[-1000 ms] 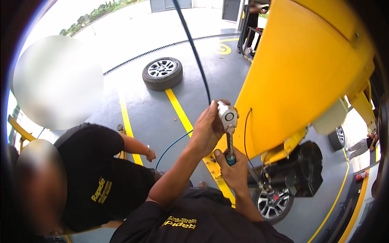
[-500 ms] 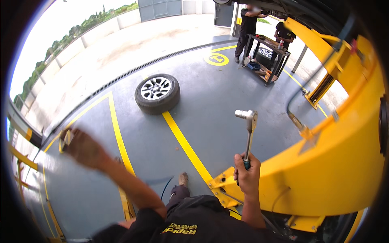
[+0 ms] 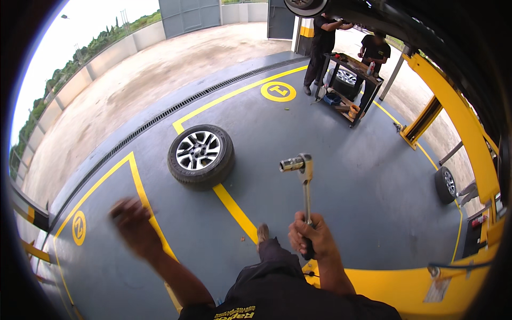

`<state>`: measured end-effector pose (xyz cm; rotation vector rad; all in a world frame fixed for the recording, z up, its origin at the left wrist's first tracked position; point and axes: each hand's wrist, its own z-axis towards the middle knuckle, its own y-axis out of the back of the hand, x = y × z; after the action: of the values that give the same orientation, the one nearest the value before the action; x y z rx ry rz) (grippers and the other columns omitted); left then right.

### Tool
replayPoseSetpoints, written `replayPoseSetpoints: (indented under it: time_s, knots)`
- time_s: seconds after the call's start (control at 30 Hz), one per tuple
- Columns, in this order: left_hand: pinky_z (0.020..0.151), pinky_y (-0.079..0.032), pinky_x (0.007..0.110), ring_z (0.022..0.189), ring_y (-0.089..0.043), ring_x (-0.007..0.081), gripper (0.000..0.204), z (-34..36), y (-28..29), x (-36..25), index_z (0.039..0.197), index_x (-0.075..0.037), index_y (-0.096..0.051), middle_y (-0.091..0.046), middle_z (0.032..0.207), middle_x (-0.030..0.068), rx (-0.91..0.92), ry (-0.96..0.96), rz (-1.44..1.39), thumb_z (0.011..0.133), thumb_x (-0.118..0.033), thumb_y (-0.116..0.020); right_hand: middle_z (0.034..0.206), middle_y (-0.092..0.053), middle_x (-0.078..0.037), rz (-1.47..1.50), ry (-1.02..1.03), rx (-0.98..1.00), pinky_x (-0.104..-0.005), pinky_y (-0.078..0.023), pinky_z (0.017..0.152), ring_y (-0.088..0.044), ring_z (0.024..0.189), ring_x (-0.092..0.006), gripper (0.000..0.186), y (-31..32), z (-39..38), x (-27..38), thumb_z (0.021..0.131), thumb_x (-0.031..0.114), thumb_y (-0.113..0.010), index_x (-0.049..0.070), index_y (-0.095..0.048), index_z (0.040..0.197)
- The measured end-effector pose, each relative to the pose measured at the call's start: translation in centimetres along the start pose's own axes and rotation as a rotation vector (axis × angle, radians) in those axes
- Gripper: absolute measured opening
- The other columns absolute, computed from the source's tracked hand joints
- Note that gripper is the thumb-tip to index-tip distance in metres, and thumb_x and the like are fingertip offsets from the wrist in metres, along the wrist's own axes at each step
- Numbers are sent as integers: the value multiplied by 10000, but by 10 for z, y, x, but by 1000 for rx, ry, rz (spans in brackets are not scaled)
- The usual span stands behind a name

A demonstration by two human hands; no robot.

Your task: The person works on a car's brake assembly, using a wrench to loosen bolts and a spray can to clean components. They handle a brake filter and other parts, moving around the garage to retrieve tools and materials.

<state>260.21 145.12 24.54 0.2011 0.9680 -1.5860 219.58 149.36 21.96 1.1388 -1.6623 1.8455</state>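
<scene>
My right hand (image 3: 312,234) is closed on the dark handle of a steel ratchet wrench (image 3: 307,194), held upright in front of my body, with a socket (image 3: 290,164) on its head pointing left. My left hand (image 3: 133,226) is off to the lower left, away from the wrench, its fingers smeared by motion, so I cannot make out whether anything is in them. A tyre on a silver-and-black alloy wheel (image 3: 198,149) lies flat on the grey floor ahead of me, above and left of the wrench.
A yellow lift arm (image 3: 394,282) crosses low at right, near a lift post (image 3: 472,160). Two co-workers (image 3: 317,48) (image 3: 376,50) stand by a tool cart (image 3: 344,112) under a raised vehicle (image 3: 400,18). Another wheel (image 3: 445,184) stands at right. A drain grating (image 3: 160,117) crosses the floor.
My left hand has left the wrench head and swung down-left. The wrench stays in my right hand. The view has turned, and the person who was close at my left is out of view.
</scene>
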Motion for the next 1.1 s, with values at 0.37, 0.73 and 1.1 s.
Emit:
replayPoseSetpoints:
  time_s: [0.37,0.73,1.1]
  knots:
    - [1108,-524,502,1378,-614,401,559,226,-230,396,1330,-35,-703,-607,1496,233,812,181,-288,1070,-522,-619,589,-471,21,114,-152,290,-253,-345,434,-449,455,-73,302,86,337,88,1112,250,-629,73,-533,887]
    - [838,-620,413,964,-711,265,448,429,-256,646,962,-33,-669,-674,998,122,393,-207,206,736,-238,-997,613,-553,-93,-1073,79,-53,-384,-466,587,-555,550,-164,441,140,707,164,1114,342,-596,10,-566,826]
    - [504,-457,229,563,-545,94,259,693,-339,911,1252,-62,-538,-645,893,99,628,910,-525,1118,-270,-615,657,-580,-73,-966,198,-382,-378,-449,592,-547,593,-152,418,193,1039,276,1121,325,-599,-2,-576,862]
